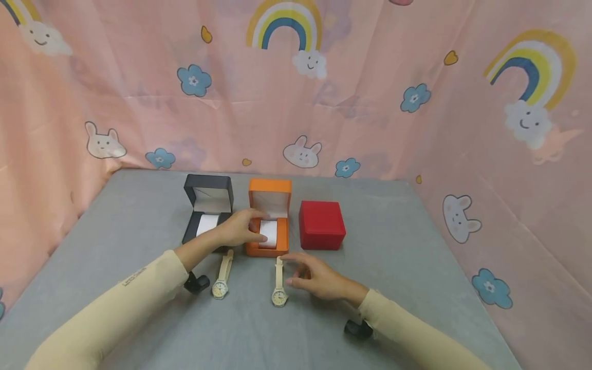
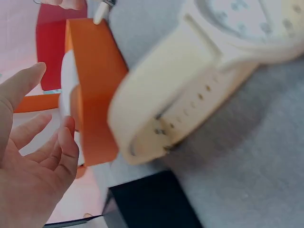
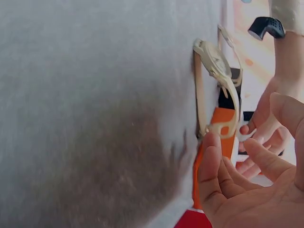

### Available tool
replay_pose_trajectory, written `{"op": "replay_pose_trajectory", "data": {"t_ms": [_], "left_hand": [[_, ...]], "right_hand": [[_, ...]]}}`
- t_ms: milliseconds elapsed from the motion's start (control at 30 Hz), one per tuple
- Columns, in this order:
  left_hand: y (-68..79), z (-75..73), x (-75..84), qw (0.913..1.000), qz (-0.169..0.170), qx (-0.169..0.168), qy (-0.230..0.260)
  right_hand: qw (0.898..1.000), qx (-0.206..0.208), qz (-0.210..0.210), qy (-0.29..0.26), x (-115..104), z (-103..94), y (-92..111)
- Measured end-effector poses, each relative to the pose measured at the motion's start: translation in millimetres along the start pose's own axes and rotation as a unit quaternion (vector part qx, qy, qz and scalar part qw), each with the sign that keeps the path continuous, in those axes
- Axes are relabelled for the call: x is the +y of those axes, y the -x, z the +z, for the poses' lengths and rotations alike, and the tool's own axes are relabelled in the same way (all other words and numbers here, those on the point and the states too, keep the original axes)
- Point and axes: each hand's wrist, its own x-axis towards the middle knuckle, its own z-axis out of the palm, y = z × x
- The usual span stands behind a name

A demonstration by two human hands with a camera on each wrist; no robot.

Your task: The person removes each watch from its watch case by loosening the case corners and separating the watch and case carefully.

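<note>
In the head view my left hand [image 1: 240, 227] is over an open orange watch box [image 1: 284, 236], thumb and fingers spread about its white cushion [image 1: 269, 234]. The left wrist view shows those fingers loosely bent; whether they touch the cushion I cannot tell. My right hand [image 1: 319, 276] reaches to a cream-strapped watch [image 1: 279, 296] lying in front of the orange box. Its index fingertip is at the far end of the strap, seemingly touching it, with the thumb apart from the watch. Another cream watch [image 1: 220, 289] lies to the left, below my left forearm.
An open black watch box [image 1: 209, 184] with a white cushion stands left of the orange one, partly behind my left hand. A closed red box [image 1: 322, 224] stands on the right. Grey cloth [image 1: 393, 231] covers the table, and a pink patterned curtain [image 1: 370, 118] hangs behind.
</note>
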Motion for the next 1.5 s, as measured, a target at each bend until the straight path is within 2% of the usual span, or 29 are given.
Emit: {"op": "replay_pose_trajectory", "data": {"t_ms": [233, 400, 567, 700, 933, 1133, 1267, 1500], "left_hand": [[4.1, 0.4, 15.7, 0.9989, 0.010, 0.009, 0.044], [0.7, -1.6, 27.8, 0.9977, 0.025, 0.016, 0.062], [-5.8, -2.9, 38.3, 0.9975, 0.042, 0.018, 0.054], [-11.2, -3.1, 47.8, 0.9979, 0.042, 0.018, 0.047], [-23.5, 6.7, 56.8, 0.9989, 0.040, 0.003, 0.026], [-35.9, 19.0, 62.0, 0.9985, 0.041, -0.012, 0.036], [-45.1, 29.9, 71.0, 0.9984, 0.032, -0.028, 0.037], [-58.1, 46.2, 85.7, 0.9994, 0.016, -0.027, -0.015]], "right_hand": [[0.999, 0.020, 0.021, -0.019, 1, -13.5, 14], [0.998, 0.055, -0.005, -0.022, -2, -29.0, 19], [0.996, 0.089, -0.007, -0.013, -1, -40.8, 20], [0.993, 0.114, 0.000, -0.011, 1, -50.6, 21], [0.986, 0.169, 0.012, -0.003, 10, -76.6, 30], [0.980, 0.197, 0.040, 0.006, 30, -98.4, 37], [0.976, 0.202, 0.077, -0.010, 48, -107.2, 38], [0.973, 0.181, 0.139, -0.039, 75, -113.4, 34]]}}
